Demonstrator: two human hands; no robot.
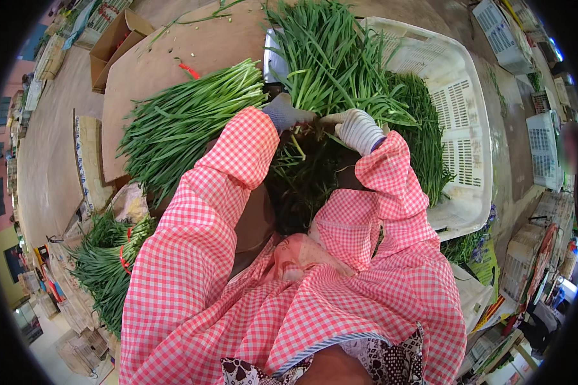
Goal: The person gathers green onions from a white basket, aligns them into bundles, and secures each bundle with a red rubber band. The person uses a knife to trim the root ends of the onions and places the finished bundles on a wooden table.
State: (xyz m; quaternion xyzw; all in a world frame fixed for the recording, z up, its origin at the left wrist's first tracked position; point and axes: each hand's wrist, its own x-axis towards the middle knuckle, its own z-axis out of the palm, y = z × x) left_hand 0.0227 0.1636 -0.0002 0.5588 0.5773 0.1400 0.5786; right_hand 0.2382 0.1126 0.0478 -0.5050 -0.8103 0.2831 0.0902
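Observation:
My left hand (289, 113), in a grey-blue knit glove, is closed around the lower ends of some garlic chives, whose reddish ends show below its fingers. Close beside it, my right hand (360, 131), in a white ribbed glove, has its fingers curled towards the same stalk ends; whether it grips any is hidden. A loose heap of garlic chives (327, 57) lies just beyond both hands. Left of my left hand rests a sorted pile of chives (197, 115), its pale stem ends towards the hand. Dark leaf scraps (301, 192) lie below the hands.
A white slotted plastic crate (462, 130) stands on the right, with more chives (421, 139) inside. The brown board (139, 106) bears a red tie (189, 70). Chive bundles with red ties (111, 260) lie at lower left. An open cardboard box (118, 48) stands at upper left.

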